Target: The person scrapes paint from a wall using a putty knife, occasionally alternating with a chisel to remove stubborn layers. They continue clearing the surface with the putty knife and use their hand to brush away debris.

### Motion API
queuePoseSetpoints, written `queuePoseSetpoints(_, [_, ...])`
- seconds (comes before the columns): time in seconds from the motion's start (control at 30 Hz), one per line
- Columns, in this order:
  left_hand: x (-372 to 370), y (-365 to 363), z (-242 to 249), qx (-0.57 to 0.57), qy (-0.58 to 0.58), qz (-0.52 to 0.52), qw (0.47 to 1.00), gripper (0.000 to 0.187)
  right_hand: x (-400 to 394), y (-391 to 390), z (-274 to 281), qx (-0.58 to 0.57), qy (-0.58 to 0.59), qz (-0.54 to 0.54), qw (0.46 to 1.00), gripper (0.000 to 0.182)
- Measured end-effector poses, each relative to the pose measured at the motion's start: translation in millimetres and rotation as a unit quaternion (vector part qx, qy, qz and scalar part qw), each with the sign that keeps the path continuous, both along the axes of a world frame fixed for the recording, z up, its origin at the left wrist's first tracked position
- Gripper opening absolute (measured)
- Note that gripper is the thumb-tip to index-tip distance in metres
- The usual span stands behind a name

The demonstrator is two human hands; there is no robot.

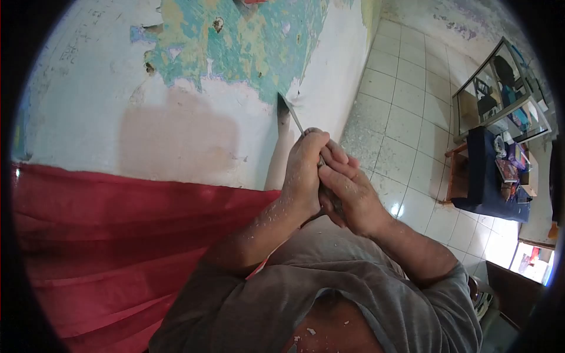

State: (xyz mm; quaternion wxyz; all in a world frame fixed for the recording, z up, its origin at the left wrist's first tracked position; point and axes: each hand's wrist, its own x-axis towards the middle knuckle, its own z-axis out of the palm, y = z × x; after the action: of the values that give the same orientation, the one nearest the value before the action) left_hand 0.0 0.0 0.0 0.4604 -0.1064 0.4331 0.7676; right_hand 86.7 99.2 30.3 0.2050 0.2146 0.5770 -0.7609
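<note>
Both my hands are wrapped around the handle of a paint scraper (296,119), which is seen nearly edge-on. Its thin metal blade points away from me, with the tip at the wall (259,141) by the lower edge of a peeled patch (235,47) of green and yellowish old paint. My left hand (303,170) closes on the handle from the left, and my right hand (353,197) presses against it from the right. Most of the handle is hidden by the fingers. White flakes are stuck to my hands and forearms.
A red cloth (118,247) hangs along the lower left. On the right is a tiled floor (406,112) with pale debris. Beyond stand a glass display case (500,88) and a blue-covered table (482,176) bearing boxes and packets.
</note>
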Motion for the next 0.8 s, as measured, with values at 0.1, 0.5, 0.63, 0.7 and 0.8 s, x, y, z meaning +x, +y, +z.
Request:
queuePoseSetpoints(0.1, [-54.3, 13.6, -4.1, -0.007, 0.139, 0.006, 0.99, 0.033, -49.6, 11.1, -29.1, -0.09, 0.103, -0.049, 0.989, 0.057])
queuePoseSetpoints(0.5, [-75.3, 24.8, -3.3, 0.016, 0.197, 0.014, 0.98, 0.034, -84.0, 22.9, -30.7, -0.033, 0.21, -0.082, 0.974, 0.045])
queuePoseSetpoints(0.63, [-107.3, 39.9, -5.5, 0.001, 0.194, -0.008, 0.981, 0.027, -104.6, 23.9, -46.8, -0.095, 0.203, -0.113, 0.968, 0.039])
queuePoseSetpoints(0.7, [-104.6, 44.7, -16.1, 0.023, 0.168, -0.002, 0.985, 0.026, -95.3, 27.5, -44.7, -0.117, 0.199, -0.131, 0.964, 0.032])
queuePoseSetpoints(0.8, [-74.1, 30.3, -8.1, 0.053, 0.24, 0.001, 0.969, 0.029, -68.3, 17.4, -53.1, 0.07, 0.297, -0.112, 0.946, 0.03])
